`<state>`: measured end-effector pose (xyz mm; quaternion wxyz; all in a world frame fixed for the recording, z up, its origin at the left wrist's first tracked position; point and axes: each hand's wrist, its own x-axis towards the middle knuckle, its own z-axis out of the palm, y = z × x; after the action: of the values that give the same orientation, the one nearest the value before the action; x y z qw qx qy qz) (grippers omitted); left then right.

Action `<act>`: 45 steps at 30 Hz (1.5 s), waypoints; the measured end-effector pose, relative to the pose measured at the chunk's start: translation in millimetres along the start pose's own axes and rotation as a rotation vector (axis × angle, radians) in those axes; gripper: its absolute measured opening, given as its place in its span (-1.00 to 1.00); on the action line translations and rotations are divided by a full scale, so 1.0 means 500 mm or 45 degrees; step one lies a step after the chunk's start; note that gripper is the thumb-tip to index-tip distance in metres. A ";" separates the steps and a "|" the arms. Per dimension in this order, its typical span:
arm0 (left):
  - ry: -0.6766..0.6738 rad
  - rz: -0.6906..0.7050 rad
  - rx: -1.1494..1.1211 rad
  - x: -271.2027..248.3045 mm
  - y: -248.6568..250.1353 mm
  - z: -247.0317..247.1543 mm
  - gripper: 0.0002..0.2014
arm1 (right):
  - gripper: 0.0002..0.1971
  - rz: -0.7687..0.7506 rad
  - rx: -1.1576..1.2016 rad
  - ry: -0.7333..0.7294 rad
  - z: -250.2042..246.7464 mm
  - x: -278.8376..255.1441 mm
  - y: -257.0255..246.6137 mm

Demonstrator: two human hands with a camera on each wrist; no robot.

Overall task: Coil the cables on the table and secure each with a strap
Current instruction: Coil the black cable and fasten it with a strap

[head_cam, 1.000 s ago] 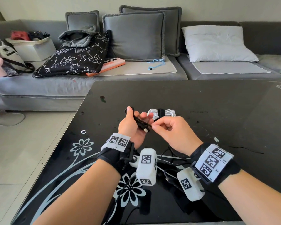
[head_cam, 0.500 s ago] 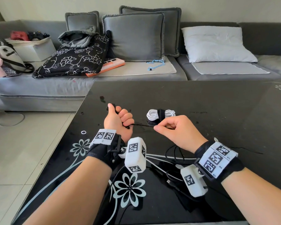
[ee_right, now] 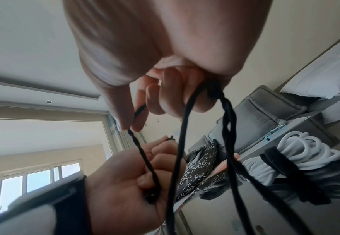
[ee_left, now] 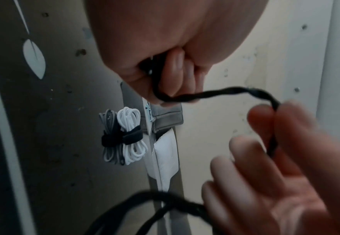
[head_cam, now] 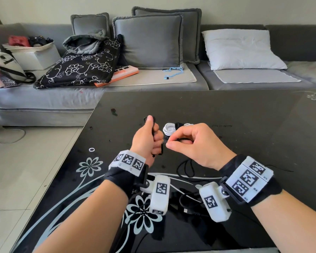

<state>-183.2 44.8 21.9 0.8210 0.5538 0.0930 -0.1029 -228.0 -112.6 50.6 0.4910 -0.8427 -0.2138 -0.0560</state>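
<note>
A thin black cable [head_cam: 161,150] runs between both hands above the black glass table [head_cam: 226,110]. My left hand [head_cam: 147,138] grips a bunch of it in a fist, thumb up. Beside it, my right hand [head_cam: 188,145] pinches the twisted black cable [ee_left: 215,93] between thumb and forefinger. In the right wrist view the cable [ee_right: 143,152] passes from the right hand [ee_right: 165,82] down into the left hand [ee_right: 140,174], and two strands hang below. Behind the hands lies a coiled white cable [head_cam: 169,129] bound with a black strap [ee_left: 125,137].
The loose rest of the black cable [head_cam: 186,168] lies in loops on the table under my wrists, with more dark cable and a plug [head_cam: 188,207] near the front edge. A small white ring [head_cam: 92,149] lies at the left. A grey sofa [head_cam: 153,83] stands behind the table.
My left hand pulled out to the left, stretching the black cable taut, then came back beside the right hand with its thumb up. The right hand kept its pinch and shifted slightly.
</note>
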 end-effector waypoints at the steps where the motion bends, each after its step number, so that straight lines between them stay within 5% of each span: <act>1: -0.023 0.008 0.148 -0.004 -0.007 0.006 -0.57 | -0.90 -0.002 -0.001 0.010 0.000 0.000 0.001; 9: -0.237 0.050 0.622 -0.015 -0.040 0.025 -0.37 | -0.86 0.077 0.103 0.048 -0.011 -0.003 0.020; 18: -0.373 -0.018 0.391 -0.018 -0.043 0.029 -0.61 | -0.92 0.126 -0.015 0.114 -0.009 0.006 0.048; 23: -0.391 -0.189 0.332 -0.024 -0.032 0.028 -0.60 | -0.97 0.179 -0.116 0.061 -0.019 0.006 0.048; 31: -0.435 -0.226 0.466 -0.027 -0.031 0.030 -0.47 | -0.99 0.140 -0.050 0.140 -0.021 0.008 0.051; 39: -0.531 -0.250 0.571 -0.034 -0.031 0.038 -0.36 | -0.78 0.121 0.072 0.249 -0.027 0.013 0.060; 45: -0.679 -0.144 0.566 -0.031 -0.024 0.029 -0.62 | -0.80 0.138 0.049 0.241 -0.033 0.015 0.068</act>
<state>-200.6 28.1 20.6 0.6689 0.6665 -0.1186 -0.3070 -205.4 -138.9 34.0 0.5273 -0.8344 -0.1218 -0.1045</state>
